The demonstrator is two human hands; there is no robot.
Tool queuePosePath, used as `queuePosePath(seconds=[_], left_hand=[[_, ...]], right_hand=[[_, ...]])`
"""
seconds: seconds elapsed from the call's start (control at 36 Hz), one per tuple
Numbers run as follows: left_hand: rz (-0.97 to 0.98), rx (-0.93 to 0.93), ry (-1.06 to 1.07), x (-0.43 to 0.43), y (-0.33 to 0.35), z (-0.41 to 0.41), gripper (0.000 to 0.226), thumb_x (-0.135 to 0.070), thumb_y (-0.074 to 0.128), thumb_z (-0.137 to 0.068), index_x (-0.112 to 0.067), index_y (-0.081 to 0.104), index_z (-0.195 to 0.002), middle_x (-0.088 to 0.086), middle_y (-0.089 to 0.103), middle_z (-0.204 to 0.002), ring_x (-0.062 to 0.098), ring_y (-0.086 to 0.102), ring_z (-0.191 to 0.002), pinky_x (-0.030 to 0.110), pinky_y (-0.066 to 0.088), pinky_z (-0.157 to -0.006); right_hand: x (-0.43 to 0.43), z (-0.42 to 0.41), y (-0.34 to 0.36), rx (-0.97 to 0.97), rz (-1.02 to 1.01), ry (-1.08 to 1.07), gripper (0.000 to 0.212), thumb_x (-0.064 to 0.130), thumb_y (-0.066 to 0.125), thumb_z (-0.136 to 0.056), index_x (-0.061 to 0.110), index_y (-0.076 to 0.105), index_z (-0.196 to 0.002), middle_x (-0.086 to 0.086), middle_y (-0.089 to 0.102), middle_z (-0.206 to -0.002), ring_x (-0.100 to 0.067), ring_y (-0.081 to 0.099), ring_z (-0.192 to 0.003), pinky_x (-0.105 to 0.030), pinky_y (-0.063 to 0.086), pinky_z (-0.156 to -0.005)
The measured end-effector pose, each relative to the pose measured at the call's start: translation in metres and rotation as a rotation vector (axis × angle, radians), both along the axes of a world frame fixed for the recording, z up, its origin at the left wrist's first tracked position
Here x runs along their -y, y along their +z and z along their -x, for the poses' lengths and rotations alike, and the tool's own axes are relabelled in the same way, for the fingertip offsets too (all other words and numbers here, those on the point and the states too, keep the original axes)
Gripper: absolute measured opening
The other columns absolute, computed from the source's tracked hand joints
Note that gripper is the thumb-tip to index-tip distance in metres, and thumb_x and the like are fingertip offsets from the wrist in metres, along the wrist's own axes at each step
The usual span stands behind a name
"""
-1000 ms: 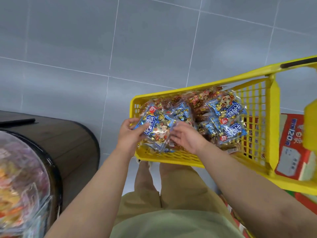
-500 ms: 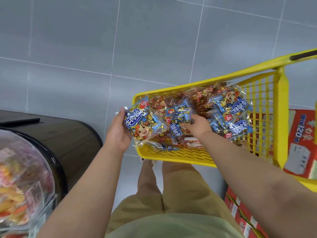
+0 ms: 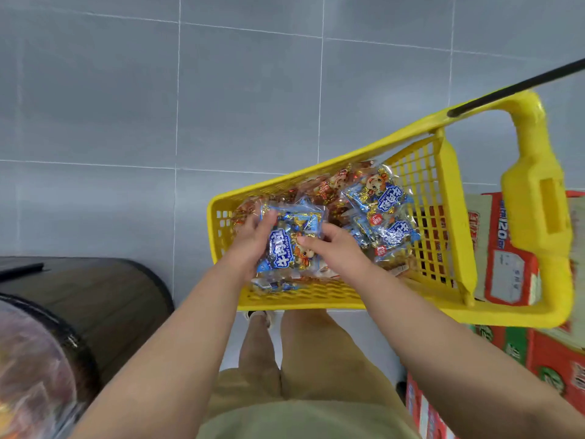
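Observation:
A yellow plastic shopping basket [image 3: 304,296] holds several snack bags, some blue and some red-brown. Over its near left part my left hand [image 3: 253,239] grips the left edge of a blue snack bag [image 3: 286,245] with a cartoon figure on it. My right hand [image 3: 332,248] pinches the same bag from the right, thumb on its front. Two more blue bags [image 3: 383,210] lie at the basket's right side, and red-brown bags [image 3: 329,188] lie along its far wall.
The basket's yellow handle [image 3: 535,198] with a black bar [image 3: 519,85] sticks out at right. Red cardboard cartons [image 3: 506,248] stand under and beside it. A dark round barrel [image 3: 95,296] with a clear-covered candy bin [image 3: 31,375] is at left. Grey floor tiles lie beyond.
My left hand has brought the blue bag from outside the basket's left rim back over the basket. My right hand has left the other bags and taken hold of it.

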State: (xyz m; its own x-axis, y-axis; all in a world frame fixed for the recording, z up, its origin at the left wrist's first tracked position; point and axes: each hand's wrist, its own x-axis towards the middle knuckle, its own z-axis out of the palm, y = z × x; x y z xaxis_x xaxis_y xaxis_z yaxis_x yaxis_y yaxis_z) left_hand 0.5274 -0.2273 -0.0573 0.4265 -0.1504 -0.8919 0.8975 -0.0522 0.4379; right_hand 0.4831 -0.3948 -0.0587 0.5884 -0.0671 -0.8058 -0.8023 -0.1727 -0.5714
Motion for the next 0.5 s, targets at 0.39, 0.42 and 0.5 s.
queuePosePath(seconds=[0.39, 0.42, 0.5], left_hand=[[0.012, -0.097, 0.139, 0.018, -0.026, -0.001, 0.043, -0.011, 0.079, -0.073, -0.020, 0.047, -0.099, -0.003, 0.074, -0.069, 0.013, 0.073, -0.066, 0.024, 0.054, -0.049], [0.015, -0.123, 0.157, 0.020, -0.026, -0.002, 0.043, -0.009, 0.077, -0.077, -0.020, 0.042, -0.099, -0.004, 0.073, -0.063, 0.012, 0.072, -0.062, 0.024, 0.054, -0.047], [-0.005, -0.162, 0.185, 0.025, -0.024, -0.002, 0.075, -0.007, 0.075, -0.079, -0.013, 0.029, -0.138, 0.002, 0.073, -0.068, 0.011, 0.071, -0.058, 0.024, 0.053, -0.045]], right_hand=[[0.102, -0.037, -0.020, -0.177, 0.728, -0.325, 0.063, 0.034, 0.067, -0.084, 0.003, 0.040, -0.131, -0.017, 0.037, -0.138, -0.031, 0.040, -0.125, -0.042, 0.037, -0.103], [0.102, -0.041, -0.021, -0.232, 0.631, -0.473, 0.070, 0.036, 0.067, -0.084, 0.002, 0.034, -0.135, -0.016, 0.034, -0.141, -0.030, 0.039, -0.127, -0.038, 0.038, -0.101], [0.098, -0.049, -0.023, -0.267, 0.300, -0.793, 0.067, 0.032, 0.068, -0.084, 0.002, 0.037, -0.135, -0.012, 0.048, -0.135, -0.025, 0.054, -0.106, -0.030, 0.043, -0.077]])
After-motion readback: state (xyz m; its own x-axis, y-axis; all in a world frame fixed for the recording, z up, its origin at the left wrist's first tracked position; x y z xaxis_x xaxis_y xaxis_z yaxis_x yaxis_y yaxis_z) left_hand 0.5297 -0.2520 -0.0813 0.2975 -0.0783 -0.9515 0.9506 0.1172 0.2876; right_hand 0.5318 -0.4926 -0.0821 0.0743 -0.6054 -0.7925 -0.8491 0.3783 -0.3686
